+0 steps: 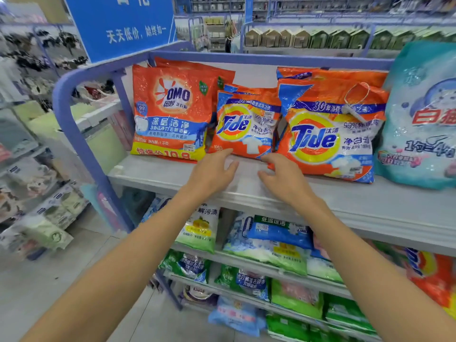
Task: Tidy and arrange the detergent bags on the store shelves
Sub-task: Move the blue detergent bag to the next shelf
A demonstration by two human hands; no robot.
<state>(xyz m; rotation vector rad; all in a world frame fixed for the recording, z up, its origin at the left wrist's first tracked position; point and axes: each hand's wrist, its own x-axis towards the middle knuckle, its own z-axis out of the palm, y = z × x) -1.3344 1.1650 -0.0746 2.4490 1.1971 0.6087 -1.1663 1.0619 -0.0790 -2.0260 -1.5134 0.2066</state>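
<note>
On the top grey shelf point(172, 171) stand several detergent bags. An orange OMO bag point(170, 112) leans at the left, a small orange Tide bag point(244, 124) in the middle, a larger Tide bag point(328, 134) to its right, and a teal bag point(424, 119) at the far right. More orange bags lean behind them. My left hand point(212, 174) reaches with relaxed fingers to the small Tide bag's lower left corner, fingertips at its edge. My right hand point(281, 176) hovers open over the shelf at that bag's lower right corner, beside the large Tide bag. Neither hand holds anything.
A blue metal frame point(66, 104) bounds the shelf at the left and back. Lower shelves point(246, 260) carry green, white and blue detergent bags. A blue sign point(123, 23) hangs above left. Another rack of goods point(37, 193) flanks the tiled aisle floor point(49, 280).
</note>
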